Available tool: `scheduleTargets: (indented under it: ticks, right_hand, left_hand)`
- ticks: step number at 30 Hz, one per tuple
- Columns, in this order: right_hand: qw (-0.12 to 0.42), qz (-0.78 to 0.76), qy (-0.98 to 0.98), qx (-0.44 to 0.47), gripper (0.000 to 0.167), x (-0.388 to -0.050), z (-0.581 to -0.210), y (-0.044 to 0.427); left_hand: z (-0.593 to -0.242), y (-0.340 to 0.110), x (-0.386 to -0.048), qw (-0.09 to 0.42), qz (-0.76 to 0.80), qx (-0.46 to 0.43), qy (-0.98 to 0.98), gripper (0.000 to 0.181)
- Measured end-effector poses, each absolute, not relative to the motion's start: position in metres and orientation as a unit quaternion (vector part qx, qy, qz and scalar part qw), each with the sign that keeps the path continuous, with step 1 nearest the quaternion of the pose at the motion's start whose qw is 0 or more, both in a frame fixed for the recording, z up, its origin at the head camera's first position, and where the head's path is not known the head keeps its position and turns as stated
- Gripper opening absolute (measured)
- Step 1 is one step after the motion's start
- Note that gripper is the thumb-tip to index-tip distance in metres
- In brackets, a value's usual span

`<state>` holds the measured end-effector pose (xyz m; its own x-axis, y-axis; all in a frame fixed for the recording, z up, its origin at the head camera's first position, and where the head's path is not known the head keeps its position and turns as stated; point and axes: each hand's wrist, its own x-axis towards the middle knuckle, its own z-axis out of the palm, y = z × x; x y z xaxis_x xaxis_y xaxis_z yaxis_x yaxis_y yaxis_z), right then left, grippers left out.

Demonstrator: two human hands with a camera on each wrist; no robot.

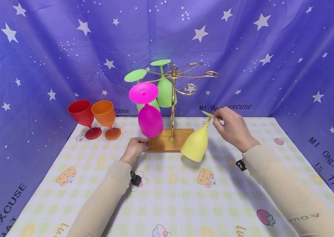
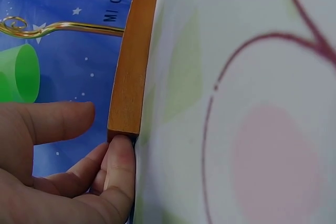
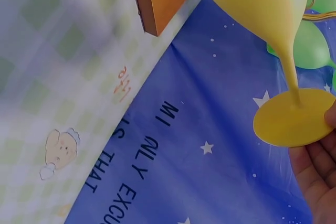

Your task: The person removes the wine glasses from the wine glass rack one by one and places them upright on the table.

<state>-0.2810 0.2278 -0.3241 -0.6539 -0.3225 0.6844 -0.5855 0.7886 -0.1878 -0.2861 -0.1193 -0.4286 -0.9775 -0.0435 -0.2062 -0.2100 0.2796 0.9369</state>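
Observation:
My right hand (image 1: 232,127) pinches the rim of the foot of a yellow plastic wine glass (image 1: 196,144). The glass is tilted, bowl downward, in front of the right end of a wooden base (image 1: 167,140). In the right wrist view its round foot (image 3: 294,119) lies between thumb and fingers. At the base's left end is my left hand (image 1: 135,149); in the left wrist view its fingertips press the end face, the thumb held apart. A gold stand (image 1: 173,98) with curled arms rises from the base. A magenta glass (image 1: 150,120) and two green glasses (image 1: 167,92) hang upside down from it.
On the left of the checked table (image 1: 167,204), a red glass (image 1: 81,112) and an orange glass (image 1: 103,112) stand upright. Bare curled arms (image 1: 212,74) of the stand reach right. A purple star-patterned curtain (image 1: 244,49) surrounds the table's back and sides.

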Motion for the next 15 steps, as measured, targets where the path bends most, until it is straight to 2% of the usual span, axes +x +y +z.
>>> scheduleTargets:
  ticks: [15]
  right_hand:
    - [0.351, 0.236, -0.871, 0.249, 0.004, -0.281, -0.343, 0.217]
  left_hand:
    - [-0.429, -0.124, -0.270, 0.068, 0.607, -0.048, 0.790, 0.033]
